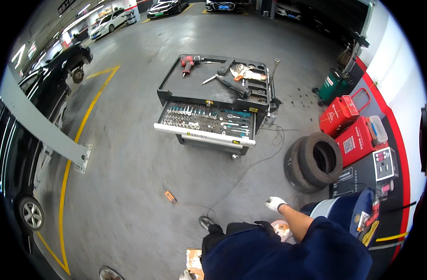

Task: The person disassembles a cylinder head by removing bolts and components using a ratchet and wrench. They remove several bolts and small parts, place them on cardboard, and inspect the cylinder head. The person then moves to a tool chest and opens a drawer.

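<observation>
My right hand (275, 204), in a white glove, hangs over the floor with its fingers curled in and nothing visible in them. The stacked tires (303, 179) are the closest large thing beyond it. At the lower edge my left hand (186, 275), also gloved, is mostly cut off beside a worn brown-and-white board (194, 261); its fingers are hard to make out. Ahead stands a black tool cart (208, 88) with its top drawer (204, 134) pulled out, showing sockets and wrenches. On top lie a red power tool (189, 64), a black tool (232, 86) and used gloves (243, 73).
A small orange device (170, 197) lies on the floor, and a thin cable (241, 177) runs past my foot. At the right are a blue drum (346, 212) and red boxes (355, 137). A grey lift post (36, 112) and black car (10, 186) occupy the left.
</observation>
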`<state>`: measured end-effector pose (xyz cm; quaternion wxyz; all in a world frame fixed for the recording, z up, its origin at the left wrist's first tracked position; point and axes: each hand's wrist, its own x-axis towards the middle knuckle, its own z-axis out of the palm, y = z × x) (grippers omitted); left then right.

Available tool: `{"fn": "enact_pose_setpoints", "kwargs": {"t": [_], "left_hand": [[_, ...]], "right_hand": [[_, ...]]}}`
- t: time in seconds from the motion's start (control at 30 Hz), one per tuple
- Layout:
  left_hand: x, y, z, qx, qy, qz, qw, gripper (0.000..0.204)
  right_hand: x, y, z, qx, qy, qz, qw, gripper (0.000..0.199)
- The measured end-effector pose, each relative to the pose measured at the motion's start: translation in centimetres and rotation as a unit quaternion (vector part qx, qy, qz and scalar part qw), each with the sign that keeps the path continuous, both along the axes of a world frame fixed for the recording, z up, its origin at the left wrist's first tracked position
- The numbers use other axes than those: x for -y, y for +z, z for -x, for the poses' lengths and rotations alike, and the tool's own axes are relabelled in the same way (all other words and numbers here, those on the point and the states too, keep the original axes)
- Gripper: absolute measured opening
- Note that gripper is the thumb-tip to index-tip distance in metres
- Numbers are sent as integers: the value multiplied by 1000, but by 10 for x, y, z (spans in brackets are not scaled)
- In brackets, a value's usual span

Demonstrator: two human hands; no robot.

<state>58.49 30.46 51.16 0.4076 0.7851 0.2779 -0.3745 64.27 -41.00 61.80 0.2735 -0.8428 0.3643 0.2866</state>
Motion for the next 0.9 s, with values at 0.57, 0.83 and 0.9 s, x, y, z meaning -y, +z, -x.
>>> {"fn": "enact_pose_setpoints", "kwargs": {"t": [0.57,0.83,0.9], "left_hand": [[118,128,-385,110,112,0,988,28],[265,163,-411,105,-35,21,994,34],[293,162,-429,125,-92,19,988,32]], "right_hand": [[78,105,-305,281,78,259,921,33],[82,96,-302,304,119,199,924,23],[73,100,-293,298,132,182,928,22]]}}
